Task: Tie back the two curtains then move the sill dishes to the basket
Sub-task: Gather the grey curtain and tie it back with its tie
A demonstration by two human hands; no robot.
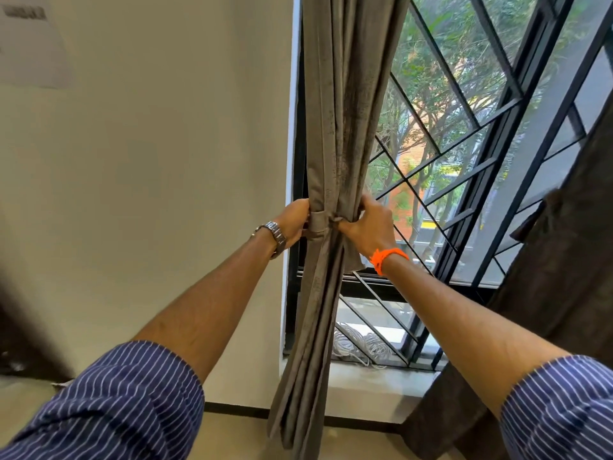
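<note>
Head view: tying the first curtain (pixel 333 111), our left hand (pixel 293 220) and right hand (pixel 368 227) grip the tie-back band (pixel 316 224) round it; next, we judge, fasten its ends.

2 curtains (pixel 335 127) (pixel 564 260), 2 hands (pixel 293 222) (pixel 370 225), 1 tie band (pixel 317 224), 1 watch (pixel 277 235) and 1 wristband (pixel 384 257) are counted.

We gather the curtain (pixel 331 111) at the window's left edge. Our left grip (pixel 293 224) holds the band (pixel 316 224) wrapped round it, and our right grip (pixel 368 227) clutches the folds just beside. A darker curtain (pixel 564 260) hangs over the sill's (pixel 371 380) right end.
</note>
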